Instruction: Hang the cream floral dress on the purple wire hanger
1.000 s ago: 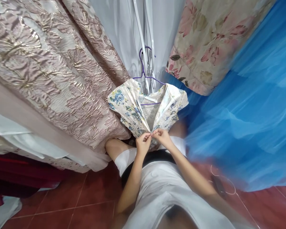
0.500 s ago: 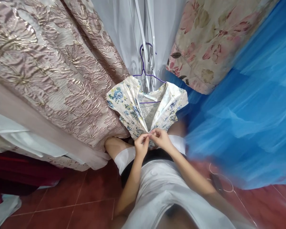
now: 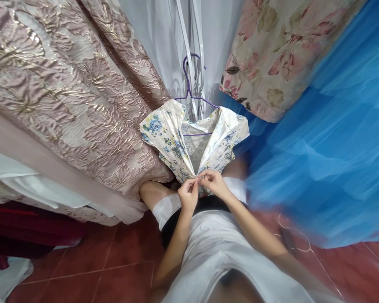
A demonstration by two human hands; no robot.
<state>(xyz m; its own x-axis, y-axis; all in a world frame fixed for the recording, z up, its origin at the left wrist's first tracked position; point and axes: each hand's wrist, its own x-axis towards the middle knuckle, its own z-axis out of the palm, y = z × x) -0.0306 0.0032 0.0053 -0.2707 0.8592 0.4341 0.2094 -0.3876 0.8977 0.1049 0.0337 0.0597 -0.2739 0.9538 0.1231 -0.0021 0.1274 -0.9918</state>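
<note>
A white garment with blue flowers [image 3: 167, 139] hangs on a purple hanger [image 3: 188, 82] in front of me, its neckline open in a deep V. Where the two front edges meet, at the bottom of that V, my left hand [image 3: 188, 191] pinches the cloth. My right hand [image 3: 212, 182] pinches the same spot from the other side, fingertips touching or nearly touching the left ones. Whatever small fastening may lie between the fingertips is too small to make out. Below the hands, the lower part of the garment is mostly hidden.
Pink-gold brocade cloth [image 3: 91, 97] hangs close on the left. A floral cloth [image 3: 278, 63] and a blue tulle skirt [image 3: 318, 168] hang on the right. White hangers [image 3: 198, 50] are behind the purple one. A cable [image 3: 298, 235] lies on the red tiled floor [image 3: 123, 256].
Very little differs. Both hands stay pinched at the front edges, with the left hand shifted very slightly. The view has moved slightly.
</note>
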